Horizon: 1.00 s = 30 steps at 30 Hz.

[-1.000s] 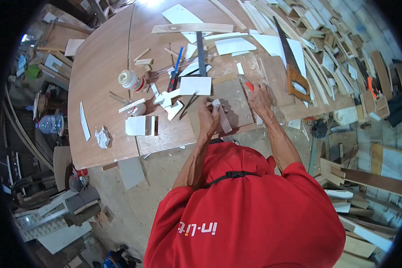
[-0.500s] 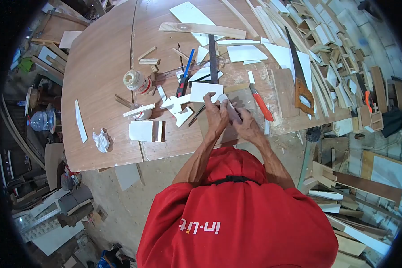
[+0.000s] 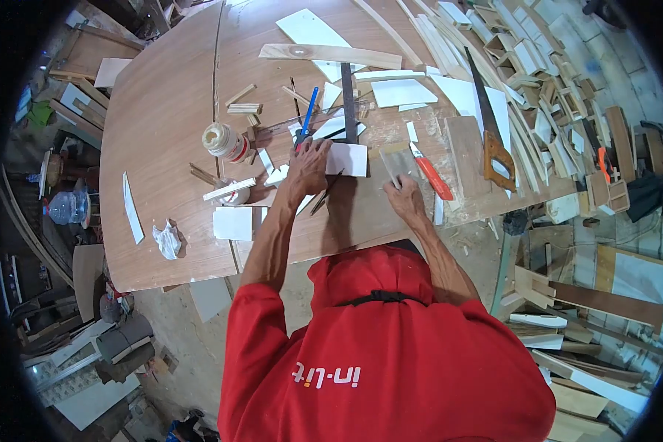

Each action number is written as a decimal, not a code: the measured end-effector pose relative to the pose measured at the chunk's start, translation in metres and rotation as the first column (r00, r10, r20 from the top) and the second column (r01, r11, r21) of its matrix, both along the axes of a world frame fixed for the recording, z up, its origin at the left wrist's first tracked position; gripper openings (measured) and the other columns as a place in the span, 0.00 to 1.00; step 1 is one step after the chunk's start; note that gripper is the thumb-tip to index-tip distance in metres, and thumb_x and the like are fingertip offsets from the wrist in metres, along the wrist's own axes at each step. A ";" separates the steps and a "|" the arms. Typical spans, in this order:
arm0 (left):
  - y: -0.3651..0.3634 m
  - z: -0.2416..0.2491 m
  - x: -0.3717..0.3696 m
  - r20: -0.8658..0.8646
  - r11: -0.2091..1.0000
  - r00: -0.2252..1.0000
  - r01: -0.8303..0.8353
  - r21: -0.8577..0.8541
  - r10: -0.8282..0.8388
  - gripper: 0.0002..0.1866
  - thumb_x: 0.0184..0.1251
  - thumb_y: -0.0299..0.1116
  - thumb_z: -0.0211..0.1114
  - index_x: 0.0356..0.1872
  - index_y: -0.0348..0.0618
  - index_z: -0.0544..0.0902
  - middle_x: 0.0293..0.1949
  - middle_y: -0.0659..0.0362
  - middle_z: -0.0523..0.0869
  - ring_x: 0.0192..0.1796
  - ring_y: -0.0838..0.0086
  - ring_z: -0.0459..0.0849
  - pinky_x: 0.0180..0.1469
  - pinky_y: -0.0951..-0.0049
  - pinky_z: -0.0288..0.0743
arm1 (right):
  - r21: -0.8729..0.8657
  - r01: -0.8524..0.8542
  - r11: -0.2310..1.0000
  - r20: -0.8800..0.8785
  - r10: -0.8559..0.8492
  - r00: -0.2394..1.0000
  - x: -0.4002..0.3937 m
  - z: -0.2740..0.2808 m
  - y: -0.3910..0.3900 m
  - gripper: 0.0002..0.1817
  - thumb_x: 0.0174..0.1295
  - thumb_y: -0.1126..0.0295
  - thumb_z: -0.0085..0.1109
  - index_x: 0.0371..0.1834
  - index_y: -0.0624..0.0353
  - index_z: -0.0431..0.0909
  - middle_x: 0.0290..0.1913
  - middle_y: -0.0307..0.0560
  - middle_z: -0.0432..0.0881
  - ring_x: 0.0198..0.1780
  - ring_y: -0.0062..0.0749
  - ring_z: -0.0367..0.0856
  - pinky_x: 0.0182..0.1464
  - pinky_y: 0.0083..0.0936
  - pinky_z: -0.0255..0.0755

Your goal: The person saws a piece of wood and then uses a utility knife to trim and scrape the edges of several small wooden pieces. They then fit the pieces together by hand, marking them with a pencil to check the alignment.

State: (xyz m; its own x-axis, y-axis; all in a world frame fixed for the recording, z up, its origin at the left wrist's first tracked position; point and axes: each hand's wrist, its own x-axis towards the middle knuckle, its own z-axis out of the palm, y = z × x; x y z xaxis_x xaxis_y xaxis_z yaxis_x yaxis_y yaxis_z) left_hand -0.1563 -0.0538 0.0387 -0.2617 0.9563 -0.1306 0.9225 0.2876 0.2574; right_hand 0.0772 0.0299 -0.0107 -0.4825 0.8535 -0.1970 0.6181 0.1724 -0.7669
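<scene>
My left hand (image 3: 309, 168) reaches over the left end of a white rectangular piece (image 3: 348, 159), its fingers slightly apart and bent downward. The handle of a blue-shafted screwdriver (image 3: 310, 110) is partly hidden by these fingers. A dark metal square (image 3: 348, 99) lies just behind the white piece. To the right, my right hand (image 3: 407, 200) is closed, with a thin greyish piece (image 3: 389, 168) pinched between its fingertips. A dark pointed tool (image 3: 325, 194) lies between my hands. The red-handled knife (image 3: 432, 174) rests right of my right hand.
A hand saw (image 3: 499, 158) lies at the right of the table (image 3: 162, 96). An open glue jar (image 3: 225, 142) stands left of my left hand, near small wood strips (image 3: 243, 108). Crumpled white tissue (image 3: 167, 240) and a white block (image 3: 233, 223) sit near the front edge.
My hands have moved apart. The left hand has shifted left and reached over the white piece's left end; the right has come away to the right with the thin greyish piece.
</scene>
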 end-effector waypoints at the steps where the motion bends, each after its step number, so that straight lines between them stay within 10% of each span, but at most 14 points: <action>1: 0.002 0.003 -0.002 0.015 0.997 0.999 0.037 -0.063 -0.036 0.42 0.41 0.26 0.69 0.65 0.41 0.64 0.64 0.49 0.68 0.67 0.50 0.65 0.68 0.51 0.61 | -0.047 -0.006 0.999 0.022 0.007 1.000 -0.007 0.001 0.003 0.24 0.59 0.54 0.56 0.33 0.71 0.77 0.31 0.73 0.79 0.38 0.67 0.80 0.41 0.49 0.72; 10: 0.010 -0.002 -0.015 0.209 0.996 0.975 0.084 -0.021 -0.078 0.43 0.41 0.21 0.68 0.66 0.39 0.63 0.60 0.43 0.72 0.62 0.48 0.71 0.65 0.59 0.66 | -0.434 0.097 0.896 -0.102 -0.156 0.983 -0.057 0.005 0.010 0.22 0.58 0.51 0.60 0.25 0.63 0.77 0.18 0.39 0.71 0.21 0.25 0.72 0.19 0.29 0.65; 16: -0.013 -0.005 -0.017 0.153 0.984 0.987 -0.067 0.163 0.042 0.40 0.45 0.22 0.65 0.65 0.40 0.61 0.54 0.43 0.77 0.59 0.47 0.73 0.61 0.55 0.69 | -0.366 0.285 0.886 -0.242 -0.387 0.890 -0.020 -0.004 0.020 0.18 0.58 0.56 0.62 0.24 0.61 0.78 0.20 0.38 0.72 0.21 0.24 0.71 0.18 0.25 0.62; 19: -0.021 -0.003 -0.012 -0.030 0.989 0.991 -0.129 -0.075 0.127 0.31 0.52 0.30 0.63 0.60 0.41 0.65 0.44 0.46 0.83 0.52 0.49 0.77 0.48 0.38 0.68 | -0.277 0.296 0.914 -0.135 -0.342 0.930 0.013 -0.015 0.036 0.18 0.58 0.56 0.61 0.27 0.63 0.79 0.23 0.40 0.75 0.24 0.26 0.74 0.22 0.27 0.67; 22: -0.025 -0.009 -0.011 -0.049 0.995 0.996 -0.078 -0.056 0.075 0.28 0.52 0.29 0.63 0.57 0.43 0.66 0.39 0.48 0.84 0.52 0.49 0.78 0.47 0.36 0.65 | -0.171 0.313 0.934 0.000 -0.318 0.948 0.022 -0.005 0.037 0.19 0.58 0.59 0.59 0.32 0.70 0.79 0.26 0.55 0.81 0.31 0.45 0.81 0.39 0.40 0.72; 25: -0.024 -0.010 -0.016 -0.048 0.997 0.998 -0.043 -0.070 0.040 0.30 0.53 0.29 0.64 0.59 0.43 0.65 0.36 0.49 0.85 0.53 0.52 0.78 0.48 0.39 0.65 | 0.142 0.347 0.927 -0.082 -0.339 0.937 0.016 0.006 0.024 0.20 0.62 0.57 0.58 0.33 0.68 0.79 0.26 0.49 0.80 0.30 0.40 0.78 0.38 0.37 0.71; 30: -0.028 0.014 -0.006 -0.082 0.996 0.994 -0.073 -0.050 0.069 0.36 0.53 0.29 0.65 0.65 0.40 0.61 0.41 0.54 0.86 0.53 0.56 0.78 0.47 0.44 0.65 | 0.085 0.304 0.949 -0.067 -0.299 0.952 0.023 0.011 0.022 0.20 0.63 0.56 0.57 0.34 0.68 0.79 0.29 0.54 0.81 0.33 0.45 0.80 0.38 0.40 0.71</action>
